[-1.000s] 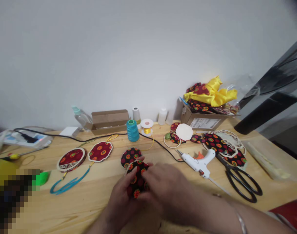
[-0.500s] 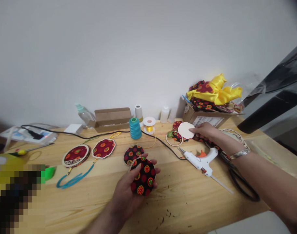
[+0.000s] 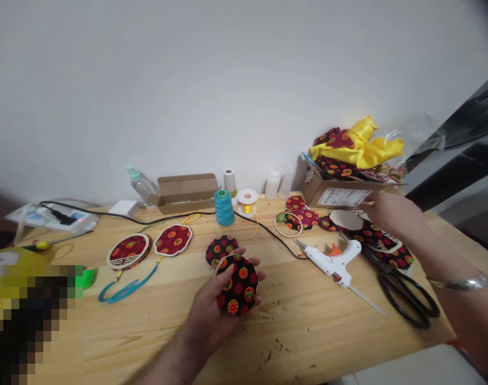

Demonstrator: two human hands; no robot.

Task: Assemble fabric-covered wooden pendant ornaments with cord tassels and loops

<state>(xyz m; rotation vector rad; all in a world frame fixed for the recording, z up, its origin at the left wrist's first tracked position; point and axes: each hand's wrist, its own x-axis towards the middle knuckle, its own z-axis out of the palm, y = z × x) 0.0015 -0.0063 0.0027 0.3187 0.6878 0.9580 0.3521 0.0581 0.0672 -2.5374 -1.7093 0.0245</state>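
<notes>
My left hand [image 3: 211,307] is closed round a fabric-covered disc [image 3: 240,286], black with red and orange flowers, thumb on its face. A second black flowered disc [image 3: 219,250] lies on the table just behind it. At the right, my right hand [image 3: 396,216] is over a pile of flowered fabric pieces [image 3: 372,235], in front of the cardboard box. Its fingers are blurred and partly hidden. Left of it rests a white scalloped piece [image 3: 345,220]. Large black-handled scissors [image 3: 408,294] lie below the hand, with a white glue gun [image 3: 334,262] to their left.
Finished red flowered pendants [image 3: 173,240] with a blue tassel [image 3: 127,289] lie at the left. Along the back stand a blue thread cone [image 3: 223,207], a yellow cord spool [image 3: 247,203] and a full cardboard box [image 3: 335,195]. A black cable [image 3: 175,216] crosses the table.
My right hand has moved right, away from the wooden ring. The white scalloped piece that it held now lies farther right on the fabric pile. My left hand keeps its disc.
</notes>
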